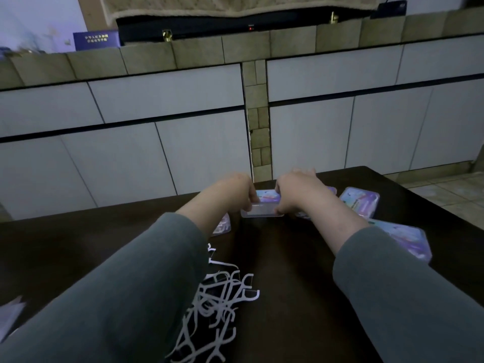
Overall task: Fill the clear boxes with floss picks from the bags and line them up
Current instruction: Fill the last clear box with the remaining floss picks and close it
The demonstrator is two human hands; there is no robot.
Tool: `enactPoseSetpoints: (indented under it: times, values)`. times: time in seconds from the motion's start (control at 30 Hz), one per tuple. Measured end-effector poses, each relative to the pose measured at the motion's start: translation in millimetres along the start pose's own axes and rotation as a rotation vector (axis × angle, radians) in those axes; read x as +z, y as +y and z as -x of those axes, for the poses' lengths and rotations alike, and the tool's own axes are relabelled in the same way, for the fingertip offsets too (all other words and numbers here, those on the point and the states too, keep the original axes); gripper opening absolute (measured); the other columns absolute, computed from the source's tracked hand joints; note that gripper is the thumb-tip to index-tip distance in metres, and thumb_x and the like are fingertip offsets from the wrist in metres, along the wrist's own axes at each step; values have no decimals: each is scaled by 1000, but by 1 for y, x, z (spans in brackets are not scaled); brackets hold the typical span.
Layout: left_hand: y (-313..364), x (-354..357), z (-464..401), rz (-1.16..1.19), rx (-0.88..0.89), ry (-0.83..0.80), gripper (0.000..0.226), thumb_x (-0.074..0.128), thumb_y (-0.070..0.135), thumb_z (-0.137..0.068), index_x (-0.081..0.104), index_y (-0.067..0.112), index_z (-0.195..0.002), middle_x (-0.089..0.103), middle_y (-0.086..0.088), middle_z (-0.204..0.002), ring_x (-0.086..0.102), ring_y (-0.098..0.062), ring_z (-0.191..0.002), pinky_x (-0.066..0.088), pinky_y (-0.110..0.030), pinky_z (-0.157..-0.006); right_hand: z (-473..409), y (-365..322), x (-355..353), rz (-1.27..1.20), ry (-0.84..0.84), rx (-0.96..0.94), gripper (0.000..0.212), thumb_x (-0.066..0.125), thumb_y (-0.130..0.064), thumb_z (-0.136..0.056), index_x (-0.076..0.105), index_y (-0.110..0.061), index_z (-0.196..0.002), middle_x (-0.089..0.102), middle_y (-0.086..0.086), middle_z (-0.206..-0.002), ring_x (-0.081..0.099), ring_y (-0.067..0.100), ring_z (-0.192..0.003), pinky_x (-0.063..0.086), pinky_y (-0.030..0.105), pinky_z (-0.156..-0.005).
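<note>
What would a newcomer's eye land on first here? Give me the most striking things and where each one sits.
First, both hands at the middle of the dark table: the left hand and right hand grip a clear box by its two ends. Next, the tangled heap of white floss picks near the front edge, partly under the left sleeve. Then more boxes with purple labels lying to the right.

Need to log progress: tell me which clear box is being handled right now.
The clear box at the table's far middle, gripped by the left hand and right hand. The other boxes lie untouched to its right.
</note>
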State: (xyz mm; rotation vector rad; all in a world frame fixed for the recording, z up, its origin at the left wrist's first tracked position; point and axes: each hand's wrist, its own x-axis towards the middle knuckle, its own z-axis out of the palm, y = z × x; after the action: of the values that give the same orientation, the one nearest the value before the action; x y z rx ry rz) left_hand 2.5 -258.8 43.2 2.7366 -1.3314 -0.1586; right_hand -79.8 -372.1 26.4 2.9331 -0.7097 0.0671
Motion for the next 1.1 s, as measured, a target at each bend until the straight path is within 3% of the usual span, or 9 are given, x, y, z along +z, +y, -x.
enactPoseSetpoints:
  times: [0.13,0.33,0.5,0.63,0.73,0.83,0.93,1.0,1.1]
  values:
    - [-2,1,22,-42,50,-17,33,67,14,-88,67,20,-121,58,-4,-125,54,-22,-108,42,-27,-89,30,-13,-6,108,7,-16,31,64,-47,-85,56,-19,-98,52,0,-93,46,19,-102,28,43,-97]
    - [-12,6,57,-7,119,-17,26,69,19,-87,71,21,-113,58,-1,-123,55,-18,-107,47,-31,-94,74,-23,-6,93,44,-39,46,63,-50,-85,59,-17,-116,55,7,-116,41,23,-112,30,41,-98]
    - [-14,9,89,2,150,-9,31,62,21,-92,66,24,-122,39,7,-150,40,-18,-132,38,-35,-106,92,-23,8,-229,59,-52,55,68,-51,-82,50,-25,-127,47,5,-121,49,19,-108,45,36,-92]
    - [-22,10,106,50,165,17,26,64,27,-91,69,25,-116,47,8,-144,44,-16,-129,37,-33,-102,95,-14,25,-544,17,-96,65,75,-46,-78,42,-29,-131,51,-2,-127,52,12,-107,44,26,-82]
    - [-24,18,111,30,221,76,27,67,42,-86,61,25,-106,51,3,-128,49,-15,-116,44,-34,-96,98,-7,32,-720,-38,-130,80,81,-48,-70,39,-32,-137,48,-12,-123,49,4,-101,41,23,-79]
    - [-20,30,110,-42,269,82,44,56,55,-89,50,29,-124,44,0,-131,45,-17,-118,44,-37,-97,98,-6,36,-824,-94,-119,78,82,-50,-67,48,-30,-134,52,-13,-123,51,7,-111,44,26,-89]
    - [-16,39,104,-224,292,93,58,40,59,-94,31,32,-144,44,-3,-139,36,-20,-126,41,-40,-100,98,-5,36,-876,-129,-110,69,83,-46,-68,51,-31,-128,51,-16,-112,48,4,-107,40,24,-86]
    - [-16,41,100,-256,294,90,64,36,60,-95,23,30,-150,46,-3,-139,34,-20,-127,39,-40,-101,97,-4,37,-889,-135,-99,69,83,-46,-68,52,-32,-127,52,-15,-113,49,6,-109,40,25,-88]
    - [-17,43,94,-247,295,79,60,31,58,-97,24,28,-149,49,-3,-137,34,-20,-124,37,-41,-101,94,-3,39,-887,-141,-88,70,83,-46,-67,52,-32,-128,54,-13,-116,49,9,-113,42,29,-92]
